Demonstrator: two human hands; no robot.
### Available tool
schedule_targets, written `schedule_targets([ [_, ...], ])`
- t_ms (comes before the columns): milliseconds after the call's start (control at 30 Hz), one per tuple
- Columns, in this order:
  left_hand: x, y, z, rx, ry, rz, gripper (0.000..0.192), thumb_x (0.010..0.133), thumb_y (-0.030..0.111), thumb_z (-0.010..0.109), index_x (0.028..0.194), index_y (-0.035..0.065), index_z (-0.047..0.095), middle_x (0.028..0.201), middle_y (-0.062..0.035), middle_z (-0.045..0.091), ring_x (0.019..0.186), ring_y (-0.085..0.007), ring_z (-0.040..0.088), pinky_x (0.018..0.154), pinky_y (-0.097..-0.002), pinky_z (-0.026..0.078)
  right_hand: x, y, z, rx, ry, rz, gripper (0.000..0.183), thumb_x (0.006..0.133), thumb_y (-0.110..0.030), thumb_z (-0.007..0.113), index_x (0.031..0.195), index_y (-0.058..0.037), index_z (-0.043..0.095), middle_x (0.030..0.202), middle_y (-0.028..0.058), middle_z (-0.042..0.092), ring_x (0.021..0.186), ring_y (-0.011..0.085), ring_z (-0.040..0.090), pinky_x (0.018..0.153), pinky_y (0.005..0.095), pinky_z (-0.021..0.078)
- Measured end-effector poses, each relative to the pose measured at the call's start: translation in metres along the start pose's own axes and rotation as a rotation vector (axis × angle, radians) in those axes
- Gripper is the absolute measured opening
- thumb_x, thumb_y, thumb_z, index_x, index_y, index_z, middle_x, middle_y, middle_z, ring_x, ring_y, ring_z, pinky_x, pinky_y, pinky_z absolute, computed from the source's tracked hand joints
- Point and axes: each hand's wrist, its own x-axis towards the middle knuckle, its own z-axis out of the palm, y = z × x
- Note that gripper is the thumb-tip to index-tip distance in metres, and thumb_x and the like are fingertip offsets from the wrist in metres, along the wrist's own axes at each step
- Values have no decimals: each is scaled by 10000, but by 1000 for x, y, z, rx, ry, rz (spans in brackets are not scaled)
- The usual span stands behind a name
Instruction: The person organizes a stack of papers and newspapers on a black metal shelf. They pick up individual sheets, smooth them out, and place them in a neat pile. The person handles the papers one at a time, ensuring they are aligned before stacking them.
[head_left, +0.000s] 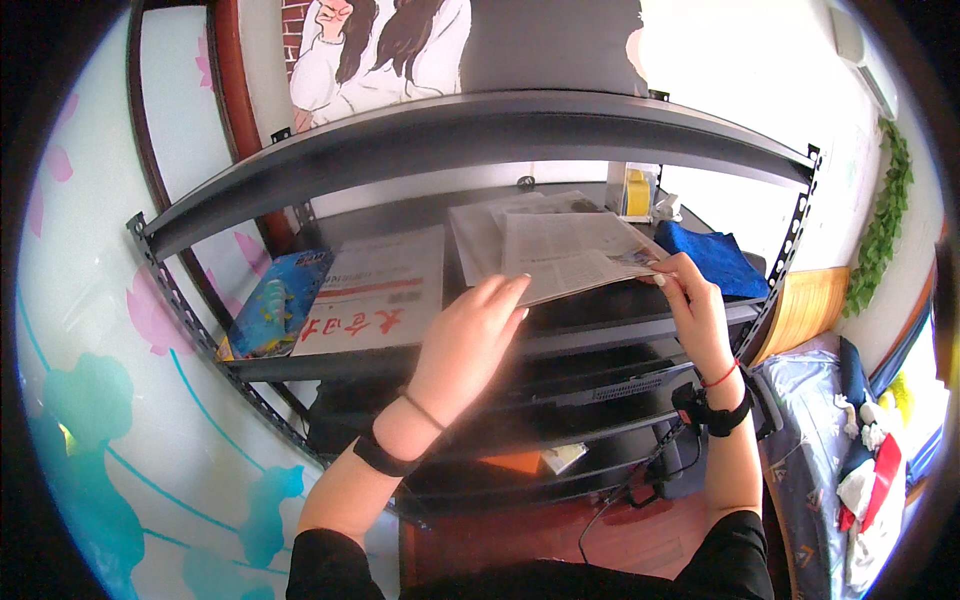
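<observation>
Between my two hands is a folded newspaper (566, 244), raised a little at its near edge above the black metal shelf (480, 341). My left hand (469, 330) pinches its near left corner between thumb and fingers. At the near right corner, my right hand (686, 292) grips the paper the same way. Behind and partly under it lie more newspaper sheets (472, 225). Another newspaper (379, 292), with large red characters, lies flat to the left of my left hand. A blue illustrated book or magazine (277, 304) rests beside it at the shelf's left end.
A blue cloth (712, 259) lies right of my right hand. Behind it stands a clear holder with a yellow roll (637, 193). An upper shelf beam (480, 131) spans above. Lower down are an orange item (514, 461) and a black cable (600, 517). A bed (810, 435) is at right.
</observation>
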Motion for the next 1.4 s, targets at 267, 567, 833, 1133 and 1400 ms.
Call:
schedule_targets([
  [267,-5,-4,-8,30,76,-10,195,966,138,661,1141,65,707,1092,-88,720,845,-287,726,741,-362,593,-7,-22,-1,138,12,-29,137,979,-63,625,1110,-27,621,799,133,677,723,185,648,718,302,513],
  [567,-15,-11,-36,13,185,14,173,943,94,688,1109,63,726,1130,-77,726,939,-260,730,786,-341,591,-7,-47,3,201,-52,-138,188,940,-39,665,1124,-16,630,991,108,700,875,165,679,790,299,526],
  [833,-31,-25,-70,63,261,11,188,904,60,723,1091,44,744,1169,-92,722,1017,-271,718,863,-353,578,1,-66,28,211,-122,-190,222,934,24,635,1154,9,616,1154,132,689,1092,247,675,994,356,502],
  [1133,-61,-67,-103,176,340,-66,163,889,56,736,1050,51,759,1156,-94,727,1009,-283,719,861,-347,581,18,-99,83,141,-171,-431,267,897,-30,686,1156,-17,625,1180,194,659,1111,401,639,950,407,515],
  [1400,-97,-97,-124,223,323,-169,147,901,-19,682,1037,4,731,1175,-108,722,1032,-263,717,886,-337,572,24,-121,129,161,-258,-520,312,923,-47,629,1232,-54,588,1286,219,632,1177,416,604,1021,462,484],
])
